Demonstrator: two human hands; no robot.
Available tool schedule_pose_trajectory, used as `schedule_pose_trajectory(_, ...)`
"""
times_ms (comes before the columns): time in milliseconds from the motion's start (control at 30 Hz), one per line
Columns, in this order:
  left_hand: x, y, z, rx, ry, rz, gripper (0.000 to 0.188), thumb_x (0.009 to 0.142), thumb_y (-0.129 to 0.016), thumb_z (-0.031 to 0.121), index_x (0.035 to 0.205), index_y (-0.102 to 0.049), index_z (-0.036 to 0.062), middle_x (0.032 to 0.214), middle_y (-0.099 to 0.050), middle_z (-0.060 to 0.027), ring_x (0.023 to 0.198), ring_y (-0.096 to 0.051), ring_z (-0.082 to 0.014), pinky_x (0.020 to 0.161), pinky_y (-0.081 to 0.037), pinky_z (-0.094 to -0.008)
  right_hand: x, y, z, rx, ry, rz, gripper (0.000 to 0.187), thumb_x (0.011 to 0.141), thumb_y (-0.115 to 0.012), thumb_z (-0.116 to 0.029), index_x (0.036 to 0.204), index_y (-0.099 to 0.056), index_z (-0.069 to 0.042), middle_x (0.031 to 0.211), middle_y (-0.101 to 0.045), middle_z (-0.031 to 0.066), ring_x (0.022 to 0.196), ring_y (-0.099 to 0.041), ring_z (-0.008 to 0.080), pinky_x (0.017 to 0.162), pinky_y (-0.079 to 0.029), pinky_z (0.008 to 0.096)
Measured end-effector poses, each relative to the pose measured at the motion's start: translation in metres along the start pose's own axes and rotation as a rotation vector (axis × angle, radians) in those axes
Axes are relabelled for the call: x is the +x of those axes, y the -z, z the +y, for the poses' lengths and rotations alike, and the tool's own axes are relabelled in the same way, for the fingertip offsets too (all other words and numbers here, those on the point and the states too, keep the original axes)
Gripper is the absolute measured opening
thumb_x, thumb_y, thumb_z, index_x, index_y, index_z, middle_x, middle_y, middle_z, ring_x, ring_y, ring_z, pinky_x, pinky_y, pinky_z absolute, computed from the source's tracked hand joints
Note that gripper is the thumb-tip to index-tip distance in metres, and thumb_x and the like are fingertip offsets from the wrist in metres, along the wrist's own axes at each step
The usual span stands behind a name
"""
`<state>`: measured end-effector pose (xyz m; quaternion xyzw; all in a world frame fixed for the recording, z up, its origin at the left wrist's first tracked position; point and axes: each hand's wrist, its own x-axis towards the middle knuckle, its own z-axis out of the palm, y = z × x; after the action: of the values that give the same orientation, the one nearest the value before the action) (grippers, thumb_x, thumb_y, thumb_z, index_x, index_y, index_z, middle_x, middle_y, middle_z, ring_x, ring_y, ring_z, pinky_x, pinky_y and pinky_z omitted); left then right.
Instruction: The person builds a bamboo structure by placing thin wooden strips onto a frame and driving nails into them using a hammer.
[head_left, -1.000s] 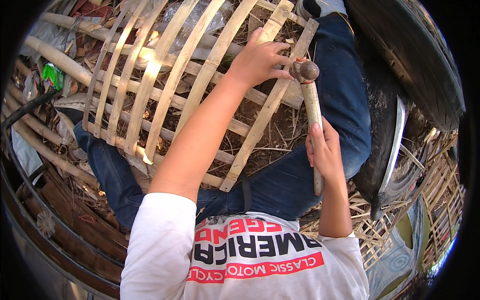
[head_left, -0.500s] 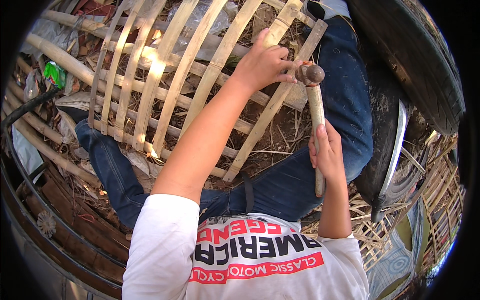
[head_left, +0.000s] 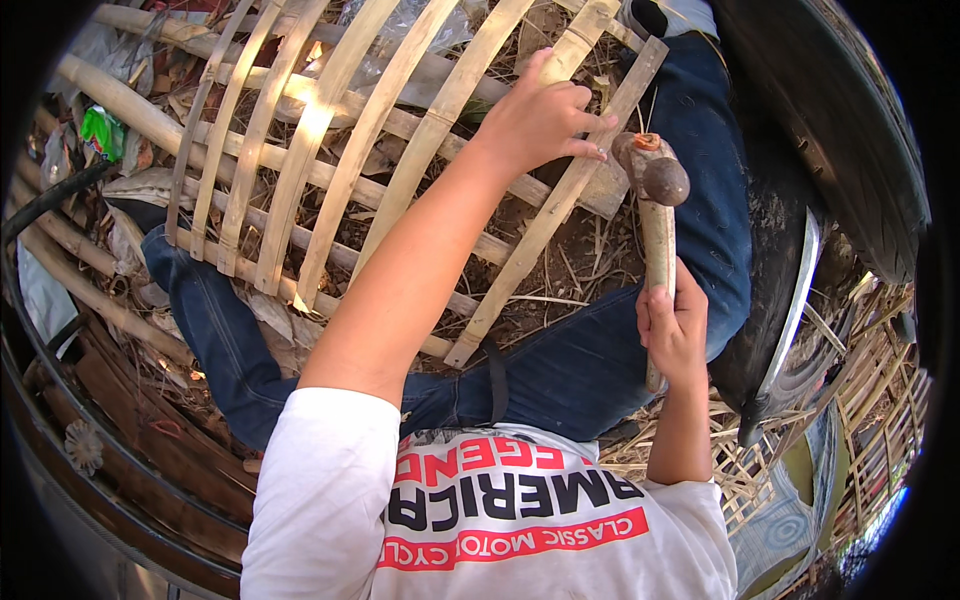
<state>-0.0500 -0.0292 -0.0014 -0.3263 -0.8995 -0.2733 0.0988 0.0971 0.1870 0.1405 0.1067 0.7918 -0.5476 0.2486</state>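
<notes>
My left hand rests against the far right part of a bamboo slat lattice. Its thumb and forefinger are apart beside the end slat, with nothing I can make out between them; another finger lies on the neighbouring slat. My right hand is wrapped round the pale handle of a hammer. The hammer's rounded, rusty head is raised just right of the end slat, apart from it. Under the lattice near my left hand is a flat wooden block, partly covered.
My jeans-clad legs lie around the lattice. Black tyres stand close on the right, with woven bamboo pieces below them. Bamboo poles, dry leaves and a green wrapper lie at left, near a dark metal frame.
My right hand has moved the hammer right and toward me, away from the end slat. My left thumb and forefinger have spread a little; the left hand otherwise stays at the slats.
</notes>
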Motion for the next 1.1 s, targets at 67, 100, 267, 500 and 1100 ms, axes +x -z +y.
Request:
schedule_pose_trajectory(67,0.0,-0.001,0.001,-0.016,-0.005,0.013,0.037,0.075,-0.073,0.046,0.111,-0.074,0.034,0.076,-0.057,0.0026,0.08,-0.064,-0.016,0.114,-0.028,-0.054,-0.005,0.014,-0.021,-0.038,0.066,-0.039,0.031,0.097,-0.063,-0.03,0.097,-0.058,0.0,0.063,-0.052,-0.0025,0.056,-0.052,0.0048,0.05,-0.04,0.0211)
schedule_pose_trajectory(100,-0.001,-0.002,0.0,-0.028,-0.011,0.023,0.037,0.075,-0.076,0.041,0.11,-0.075,0.032,0.075,-0.056,0.0026,0.078,-0.063,-0.0163,0.115,-0.028,-0.0537,-0.004,0.021,-0.031,-0.112,0.0,-0.074,0.029,0.096,-0.064,-0.028,0.097,-0.058,0.0,0.065,-0.052,-0.0019,0.057,-0.05,0.0059,0.051,-0.039,0.023)
schedule_pose_trajectory(267,-0.005,0.002,-0.002,-0.018,0.0,0.019,0.036,0.073,-0.079,0.035,0.109,-0.075,0.0296,0.075,-0.057,0.0029,0.078,-0.063,-0.0166,0.115,-0.03,-0.0529,0.021,0.035,-0.063,-0.596,0.058,-0.037,0.034,0.098,-0.062,-0.029,0.088,-0.056,0.003,0.061,-0.044,0.0042,0.062,-0.039,0.0102,0.055,-0.036,0.0319)
schedule_pose_trajectory(500,-0.002,-0.004,-0.001,-0.069,-0.003,0.072,0.029,0.072,-0.081,0.029,0.101,-0.077,0.0256,0.074,-0.055,0.0016,0.078,-0.062,-0.0189,0.113,-0.034,-0.0538,0.02,-0.009,-0.018,-0.365,-0.095,0.163,0.045,0.102,-0.055,-0.037,0.083,-0.056,0.003,0.06,-0.043,0.0048,0.061,-0.039,0.0121,0.055,-0.037,0.0329)
schedule_pose_trajectory(1100,-0.004,-0.005,0.0,0.006,0.076,-0.031,0.035,0.076,-0.073,0.051,0.109,-0.074,0.0393,0.086,-0.065,0.0025,0.09,-0.066,-0.017,0.104,-0.036,-0.0433,0.022,-0.05,0.016,-0.362,-0.032,0.414,0.047,0.103,-0.053,-0.038,0.082,-0.056,0.004,0.059,-0.048,0.0124,0.057,-0.042,0.0196,0.056,-0.04,0.0384)
